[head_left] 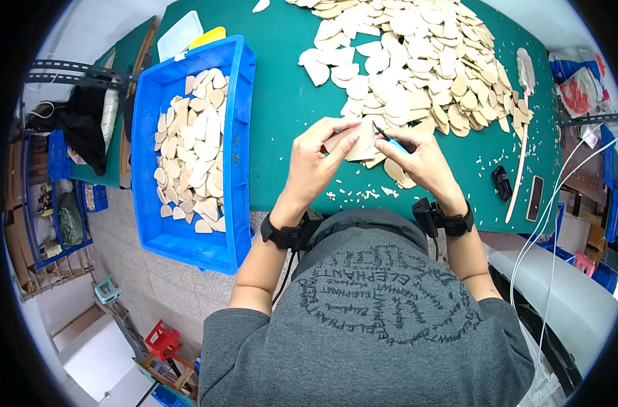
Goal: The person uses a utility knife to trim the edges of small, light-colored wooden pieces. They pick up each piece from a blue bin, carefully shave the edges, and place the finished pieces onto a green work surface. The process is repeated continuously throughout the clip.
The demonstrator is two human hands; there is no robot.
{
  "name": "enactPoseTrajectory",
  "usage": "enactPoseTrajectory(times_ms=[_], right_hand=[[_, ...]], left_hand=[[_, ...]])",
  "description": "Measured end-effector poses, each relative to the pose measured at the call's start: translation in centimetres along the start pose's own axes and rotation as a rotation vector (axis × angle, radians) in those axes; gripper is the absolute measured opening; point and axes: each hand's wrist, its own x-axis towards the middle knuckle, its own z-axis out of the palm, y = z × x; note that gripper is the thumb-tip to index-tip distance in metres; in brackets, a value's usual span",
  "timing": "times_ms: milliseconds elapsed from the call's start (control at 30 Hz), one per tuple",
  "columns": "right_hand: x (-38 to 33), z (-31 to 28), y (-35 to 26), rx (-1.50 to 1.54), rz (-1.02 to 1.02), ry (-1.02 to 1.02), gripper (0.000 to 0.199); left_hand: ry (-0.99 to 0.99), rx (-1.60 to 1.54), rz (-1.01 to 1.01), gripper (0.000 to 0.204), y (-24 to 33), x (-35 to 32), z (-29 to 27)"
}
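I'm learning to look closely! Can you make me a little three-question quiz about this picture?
1. True or false: the blue crate holds pale wooden pieces.
2. Which hand holds the thin blue tool? A) left hand B) right hand
3. Fill in: the big pile of wooden pieces lies on a ____ table.

Key: 1 true. 2 B; the left hand holds a single wooden piece. 3 green.
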Motion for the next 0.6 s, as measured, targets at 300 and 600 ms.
enactPoseTrajectory(times_ms=[300, 600], right_hand=[[0.2, 0.3, -0.6, 0.171, 0.072, 0.047, 0.028], [1.0, 1.0, 0.1, 0.229, 0.055, 0.054, 0.024]], left_hand=[[-0.039, -0.414, -0.267, 0.024, -0.7, -0.3, -0.5], [-0.012, -0.863, -0.376, 0.027, -1.3, -1.0, -2.2]])
